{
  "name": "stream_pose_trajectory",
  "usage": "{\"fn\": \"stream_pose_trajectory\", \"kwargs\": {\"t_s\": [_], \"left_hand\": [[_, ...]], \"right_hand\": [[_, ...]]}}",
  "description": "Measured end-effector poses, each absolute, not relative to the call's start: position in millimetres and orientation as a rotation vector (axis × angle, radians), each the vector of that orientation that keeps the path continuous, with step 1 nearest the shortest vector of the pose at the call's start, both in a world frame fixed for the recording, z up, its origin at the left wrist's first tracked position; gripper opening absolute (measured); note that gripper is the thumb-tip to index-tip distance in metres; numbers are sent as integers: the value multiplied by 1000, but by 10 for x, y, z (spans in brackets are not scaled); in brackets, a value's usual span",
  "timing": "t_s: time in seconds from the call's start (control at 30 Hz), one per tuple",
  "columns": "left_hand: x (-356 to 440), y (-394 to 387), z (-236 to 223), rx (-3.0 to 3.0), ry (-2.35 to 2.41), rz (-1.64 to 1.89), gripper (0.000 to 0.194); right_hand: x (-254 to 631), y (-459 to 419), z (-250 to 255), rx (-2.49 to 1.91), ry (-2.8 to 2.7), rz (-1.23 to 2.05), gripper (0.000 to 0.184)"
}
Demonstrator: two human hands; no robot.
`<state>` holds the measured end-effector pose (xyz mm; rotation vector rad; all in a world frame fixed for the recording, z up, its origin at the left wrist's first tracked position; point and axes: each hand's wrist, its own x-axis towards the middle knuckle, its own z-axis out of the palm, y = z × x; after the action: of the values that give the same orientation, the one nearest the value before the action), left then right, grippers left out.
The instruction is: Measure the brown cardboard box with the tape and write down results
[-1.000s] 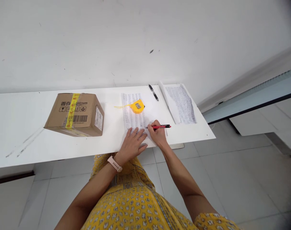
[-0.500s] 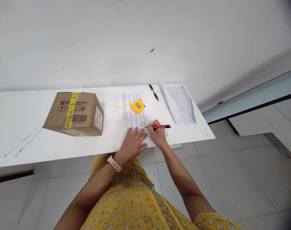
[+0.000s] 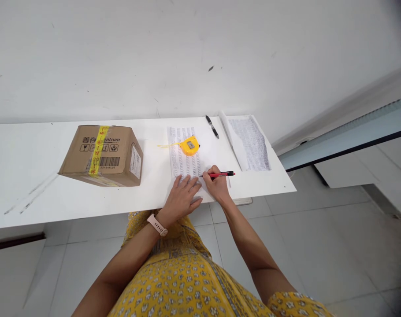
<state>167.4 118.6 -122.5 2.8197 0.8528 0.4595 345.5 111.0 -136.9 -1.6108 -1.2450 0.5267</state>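
Observation:
My right hand (image 3: 216, 185) grips a red pen (image 3: 221, 175) with a black end, its tip at the lower right of a sheet of paper (image 3: 183, 163) covered in columns of small writing. Flat on the sheet's lower edge lies my left hand (image 3: 182, 197), its fingers spread. A yellow tape measure (image 3: 190, 145) rests on the upper part of the same sheet, with its yellow strap pointing left. Behind it to the right is a black pen (image 3: 212, 127), lying loose on the white table (image 3: 154, 189).
A taped cardboard box (image 3: 103, 154) stands on the table to the left. At the right end lies a second densely written sheet (image 3: 250, 143), beside a folded-over page. A white wall (image 3: 121, 57) rises behind the table.
The red pen and my right hand have shifted very slightly. My left hand stays flat on the paper, and the other things keep their places.

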Motion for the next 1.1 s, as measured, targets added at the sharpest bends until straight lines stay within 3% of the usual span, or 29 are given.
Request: {"fn": "stream_pose_trajectory", "kwargs": {"t_s": [1.1], "left_hand": [[1664,1188,-1218,2785,847,455,41]], "right_hand": [[3461,1115,-1358,-1639,-1254,447,22]]}}
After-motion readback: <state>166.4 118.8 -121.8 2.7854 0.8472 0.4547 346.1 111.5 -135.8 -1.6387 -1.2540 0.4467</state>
